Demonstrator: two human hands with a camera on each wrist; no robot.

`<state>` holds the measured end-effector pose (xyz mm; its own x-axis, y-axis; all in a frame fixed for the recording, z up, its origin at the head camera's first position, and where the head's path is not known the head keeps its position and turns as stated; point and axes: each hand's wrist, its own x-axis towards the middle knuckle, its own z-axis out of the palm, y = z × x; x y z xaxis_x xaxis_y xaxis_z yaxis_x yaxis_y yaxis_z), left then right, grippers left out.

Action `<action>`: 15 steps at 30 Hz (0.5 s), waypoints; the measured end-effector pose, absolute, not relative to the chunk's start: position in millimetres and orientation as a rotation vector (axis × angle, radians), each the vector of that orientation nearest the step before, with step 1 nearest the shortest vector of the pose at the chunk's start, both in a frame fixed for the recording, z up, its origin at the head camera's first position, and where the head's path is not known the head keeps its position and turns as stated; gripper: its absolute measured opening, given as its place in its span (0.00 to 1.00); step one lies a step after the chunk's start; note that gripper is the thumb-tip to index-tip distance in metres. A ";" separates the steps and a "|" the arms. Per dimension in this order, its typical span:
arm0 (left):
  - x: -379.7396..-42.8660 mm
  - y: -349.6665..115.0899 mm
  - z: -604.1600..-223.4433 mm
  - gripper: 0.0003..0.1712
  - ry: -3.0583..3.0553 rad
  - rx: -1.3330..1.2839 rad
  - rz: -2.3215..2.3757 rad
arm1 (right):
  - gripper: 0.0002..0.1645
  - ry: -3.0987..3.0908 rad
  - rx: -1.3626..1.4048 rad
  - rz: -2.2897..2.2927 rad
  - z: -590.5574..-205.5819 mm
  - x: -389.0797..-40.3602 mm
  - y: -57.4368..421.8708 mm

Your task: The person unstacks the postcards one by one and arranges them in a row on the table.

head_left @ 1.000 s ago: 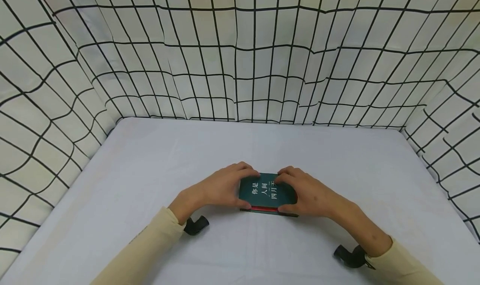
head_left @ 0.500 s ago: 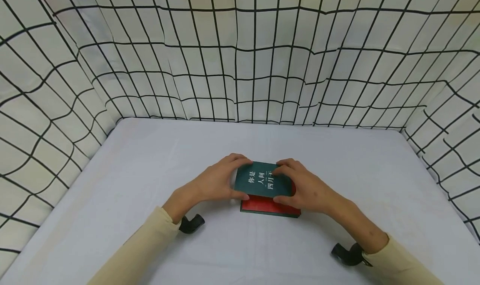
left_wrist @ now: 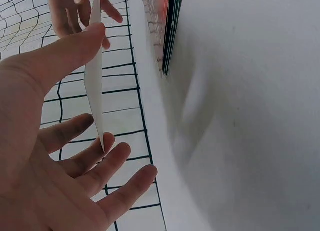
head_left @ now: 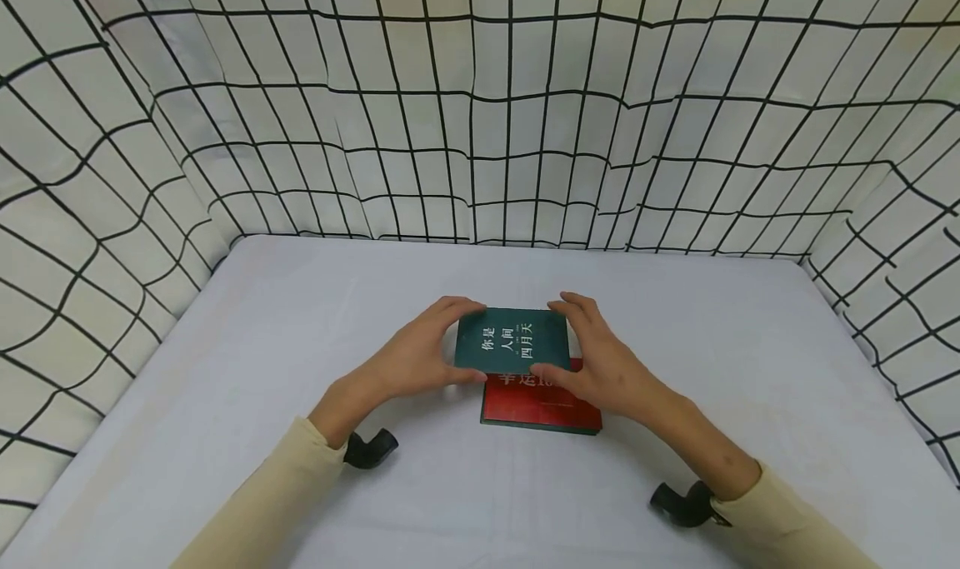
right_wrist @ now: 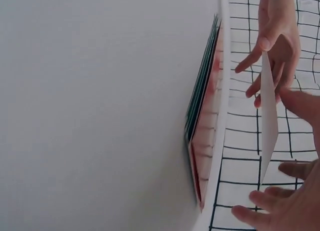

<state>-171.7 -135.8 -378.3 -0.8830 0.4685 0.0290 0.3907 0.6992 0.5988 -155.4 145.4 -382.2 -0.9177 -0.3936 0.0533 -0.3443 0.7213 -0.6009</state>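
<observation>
Above the table, a thin dark green card (head_left: 480, 323) with white Chinese characters is held level between two hands. My left hand (head_left: 401, 359) pinches its left end, thumb on the near edge and fingers on the far edge. My right hand (head_left: 618, 373) holds the right end the same way. In the left wrist view the card (left_wrist: 94, 91) shows a pale underside and looks slightly bent. Below it lies a small stack with a glossy red card (head_left: 540, 406) on top and green layers beneath (right_wrist: 199, 91); its far part is hidden by the raised card and right hand.
A white cloth covers the table (head_left: 337, 302). White walls with black grid netting (head_left: 510, 119) rise at the back and both sides. Black wrist cameras (head_left: 371, 450) sit on both wrists, low over the cloth.
Both hands have lifted the green card off the stack and moved it away from the person and slightly left. More of the red card is uncovered, with white characters on it.
</observation>
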 end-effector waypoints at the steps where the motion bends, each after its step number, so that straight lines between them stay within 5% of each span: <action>1: -171.3 -137.2 -377.7 0.50 2.783 0.700 0.943 | 0.56 2.828 -0.579 -1.008 -381.6 -155.8 144.1; 15: -169.5 -154.3 -373.2 0.53 2.802 0.711 1.021 | 0.45 2.472 -0.249 -1.461 -376.2 -166.7 135.0</action>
<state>-169.5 -154.3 -373.2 -0.8898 0.4484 0.0851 0.3981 0.6713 0.6252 -166.7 135.0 -376.2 -0.9520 -0.2755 -0.1336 -0.0159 0.4802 -0.8770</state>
